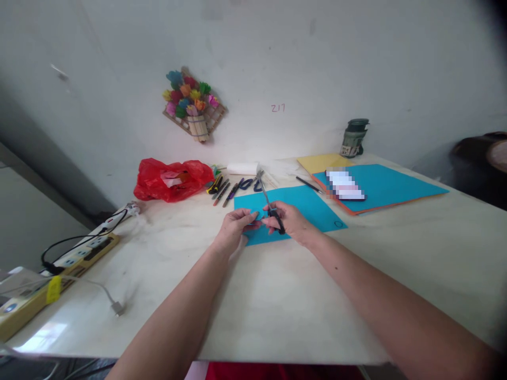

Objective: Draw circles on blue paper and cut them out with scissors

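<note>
My left hand [236,226] pinches a small piece of blue paper [258,215] between thumb and fingers. Close beside it on the right, my right hand [285,219] is closed round the black handles of a pair of scissors [266,196], whose blades point up and away from me. Its thumb and fingertips come near the small piece; whether they touch it I cannot tell. Beneath both hands lies a blue sheet of paper [304,205] with a small circle drawn near its right corner.
A red plastic bag [154,184], several pens [230,194] and dark-handled scissors [246,183] lie behind my hands. At right, a phone [345,184] rests on stacked coloured paper [396,182], near a green bottle [354,138]. A power strip [87,250] with cables lines the left edge.
</note>
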Available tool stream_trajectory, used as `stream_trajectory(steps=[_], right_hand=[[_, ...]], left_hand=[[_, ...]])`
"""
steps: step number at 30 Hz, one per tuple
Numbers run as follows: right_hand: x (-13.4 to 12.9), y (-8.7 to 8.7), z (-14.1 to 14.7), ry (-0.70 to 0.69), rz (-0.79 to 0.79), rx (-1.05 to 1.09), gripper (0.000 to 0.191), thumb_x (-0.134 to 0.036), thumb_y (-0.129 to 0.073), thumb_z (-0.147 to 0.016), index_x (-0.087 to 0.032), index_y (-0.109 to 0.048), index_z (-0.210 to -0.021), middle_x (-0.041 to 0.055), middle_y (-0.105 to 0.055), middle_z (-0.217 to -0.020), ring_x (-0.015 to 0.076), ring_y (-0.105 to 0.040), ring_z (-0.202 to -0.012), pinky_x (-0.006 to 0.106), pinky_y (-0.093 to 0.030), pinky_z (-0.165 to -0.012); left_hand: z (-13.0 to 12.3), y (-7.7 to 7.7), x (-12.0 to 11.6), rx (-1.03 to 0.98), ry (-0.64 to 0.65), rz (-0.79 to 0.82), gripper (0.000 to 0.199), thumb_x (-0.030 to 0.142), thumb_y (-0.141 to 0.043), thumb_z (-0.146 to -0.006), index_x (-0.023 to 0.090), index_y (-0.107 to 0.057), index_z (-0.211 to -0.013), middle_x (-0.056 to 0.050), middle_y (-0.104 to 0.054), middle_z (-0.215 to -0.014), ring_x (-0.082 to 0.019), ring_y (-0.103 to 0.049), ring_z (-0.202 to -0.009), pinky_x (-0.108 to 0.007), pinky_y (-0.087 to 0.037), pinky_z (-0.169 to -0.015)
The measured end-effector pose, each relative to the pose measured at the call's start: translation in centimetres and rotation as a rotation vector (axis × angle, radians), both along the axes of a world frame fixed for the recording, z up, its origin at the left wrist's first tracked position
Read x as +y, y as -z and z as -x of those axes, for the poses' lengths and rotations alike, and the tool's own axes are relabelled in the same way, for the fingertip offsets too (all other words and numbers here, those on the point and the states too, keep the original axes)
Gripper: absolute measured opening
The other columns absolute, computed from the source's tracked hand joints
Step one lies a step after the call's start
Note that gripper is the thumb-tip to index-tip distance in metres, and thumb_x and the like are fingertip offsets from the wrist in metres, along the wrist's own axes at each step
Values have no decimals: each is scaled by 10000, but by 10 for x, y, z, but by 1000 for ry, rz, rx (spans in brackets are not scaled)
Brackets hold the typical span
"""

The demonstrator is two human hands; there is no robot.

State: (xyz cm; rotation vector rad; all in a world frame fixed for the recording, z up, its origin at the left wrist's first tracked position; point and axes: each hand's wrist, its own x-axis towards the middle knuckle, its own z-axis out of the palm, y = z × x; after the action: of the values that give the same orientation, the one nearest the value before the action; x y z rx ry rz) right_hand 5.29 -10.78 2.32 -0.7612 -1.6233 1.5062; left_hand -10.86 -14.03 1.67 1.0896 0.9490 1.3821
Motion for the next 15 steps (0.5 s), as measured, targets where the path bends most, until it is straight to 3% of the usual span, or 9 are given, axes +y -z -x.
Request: stream_trajectory(steps=[7,15], right_hand=[[5,-2,-13,-77,-38,-173,346,-443,-584,-687,-158,-553,-880,-13,-555,-568,81,-521,-426,183,-319,-379],[5,-7,-19,-155,-66,-354,366,-471,-568,-683,-152,-556,-860,-12,-569,-564,68,-506,-404,167,-325,-366]], left_hand=[[2,-5,0,-2,-45,-17,264,274,-721,-598,124,-530,-703,-51,-655,-637,-138,-607,-533,-254,-485,-540],[6,-3,2,-35,-63,-75,238,267,-693,-638,125,-512,-701,-32,-637,-609,-123,-597,-527,-242,-480,-545]])
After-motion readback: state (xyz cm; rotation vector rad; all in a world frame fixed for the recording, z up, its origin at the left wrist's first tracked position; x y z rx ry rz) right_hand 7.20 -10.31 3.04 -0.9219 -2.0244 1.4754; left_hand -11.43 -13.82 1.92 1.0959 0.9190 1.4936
